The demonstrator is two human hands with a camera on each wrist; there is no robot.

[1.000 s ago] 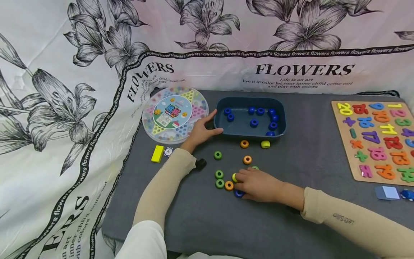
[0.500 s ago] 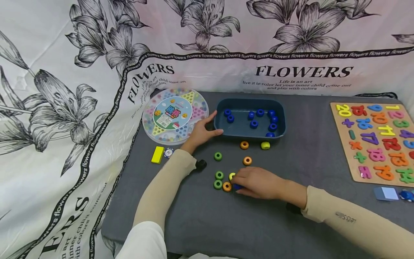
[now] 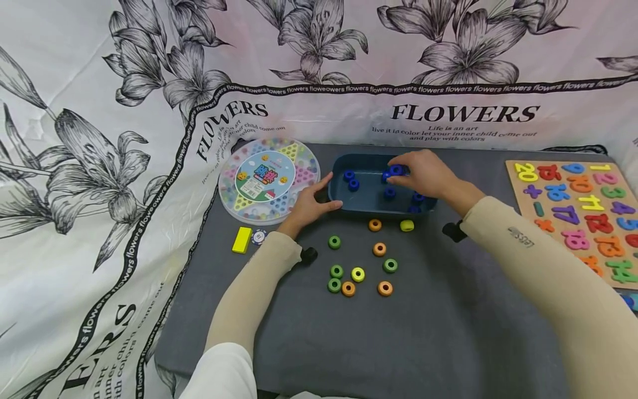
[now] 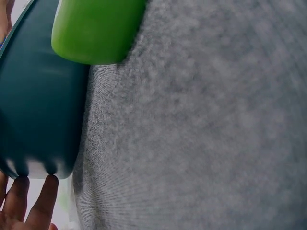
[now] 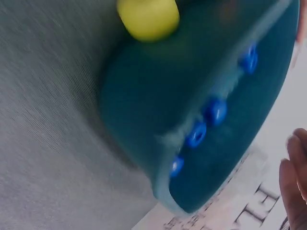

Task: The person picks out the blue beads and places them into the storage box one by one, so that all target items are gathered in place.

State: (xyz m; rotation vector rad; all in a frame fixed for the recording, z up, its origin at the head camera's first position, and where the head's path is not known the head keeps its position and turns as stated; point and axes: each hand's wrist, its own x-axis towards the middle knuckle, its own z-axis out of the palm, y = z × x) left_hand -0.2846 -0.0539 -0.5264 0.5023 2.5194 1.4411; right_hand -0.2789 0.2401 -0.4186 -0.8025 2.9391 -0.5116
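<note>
In the head view, my right hand (image 3: 426, 176) is over the dark teal tray (image 3: 359, 206), pinching a blue bead (image 3: 396, 169) between thumb and fingers. Several other blue beads (image 3: 353, 184) lie inside the tray. Spread against the tray's left end, my left hand (image 3: 309, 206) touches the wall with thumb and fingers fairly straight. The left wrist view shows its fingertips on the tray's end wall (image 4: 43, 110). In the right wrist view, the fingers of my right hand (image 5: 295, 170) appear at the right edge, with the pinched bead out of sight.
In front of the tray lie several green beads (image 3: 334, 242), orange beads (image 3: 379, 249) and yellow beads (image 3: 358, 275). A round game board (image 3: 264, 176) is left of the tray, near a yellow block (image 3: 241, 240) and a chip (image 3: 259, 236). A number board (image 3: 578, 210) lies right.
My right hand has picked up a blue bead from among the loose beads and carried it up over the tray. An orange bead and a green bead now show. My left hand stays put.
</note>
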